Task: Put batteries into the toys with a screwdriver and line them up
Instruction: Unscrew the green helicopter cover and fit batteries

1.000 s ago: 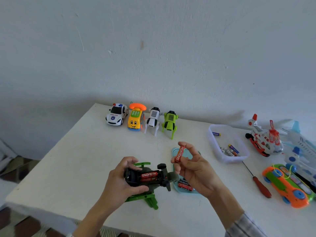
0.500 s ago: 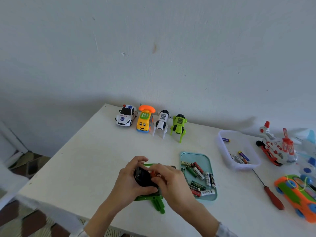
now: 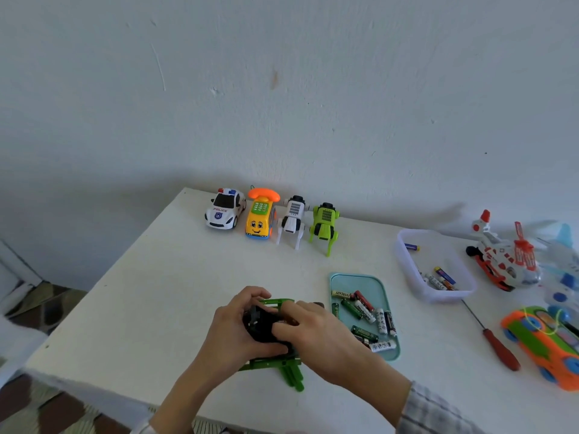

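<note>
White table, left hand gripping green-and-black toy, right hand fingertips pressing, seemingly, into it.

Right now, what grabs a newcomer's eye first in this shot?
Both hands, left hand and right hand, close round a black-and-green toy at the table's near edge. Behind them, four finished toys stand in a row by the wall, from the police car to the green robot dog. A teal tray of batteries sits just right of the hands.
</note>
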The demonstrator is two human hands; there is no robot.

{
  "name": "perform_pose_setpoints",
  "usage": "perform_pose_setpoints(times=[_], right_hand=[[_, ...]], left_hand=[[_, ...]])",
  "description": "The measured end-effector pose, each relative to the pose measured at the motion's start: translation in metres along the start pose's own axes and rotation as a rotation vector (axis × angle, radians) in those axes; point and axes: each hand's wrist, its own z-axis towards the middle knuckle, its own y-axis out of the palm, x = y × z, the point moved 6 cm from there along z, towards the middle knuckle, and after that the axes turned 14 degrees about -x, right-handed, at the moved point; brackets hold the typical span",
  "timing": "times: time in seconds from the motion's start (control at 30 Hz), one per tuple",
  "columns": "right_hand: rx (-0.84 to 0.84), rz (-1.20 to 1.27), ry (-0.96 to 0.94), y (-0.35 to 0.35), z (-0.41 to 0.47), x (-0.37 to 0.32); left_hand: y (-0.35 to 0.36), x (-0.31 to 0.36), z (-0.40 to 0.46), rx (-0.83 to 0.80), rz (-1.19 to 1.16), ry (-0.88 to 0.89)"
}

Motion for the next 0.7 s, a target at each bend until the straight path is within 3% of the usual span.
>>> perform_pose_setpoints(times=[0.3,0.37,0.43,0.5,0.57,0.7], right_hand=[[0.068,0.005,0.029,0.008,-0.008,0.004],[0.053,0.170,0.059,0.008,-0.009,0.007],[0.074,0.564,0.123,-0.002,-0.015,0.018],[0.244,0.874,0.165,-0.017,-0.028,0.031],[0.304,0.861,0.194,-0.022,-0.039,0.042],[0.110,0.832,0.315,0.010,-0.046,0.048]], left_hand=[[-0.001,-0.001,0.001,0.019,0.002,-0.016],[-0.001,0.000,0.001,0.015,0.006,-0.008],[-0.002,0.001,0.000,0.002,0.024,-0.001],[-0.001,-0.001,-0.002,0.001,0.026,-0.003],[-0.001,-0.005,-0.005,0.014,0.045,-0.011],[0.002,-0.001,-0.006,0.039,0.248,0.055]])
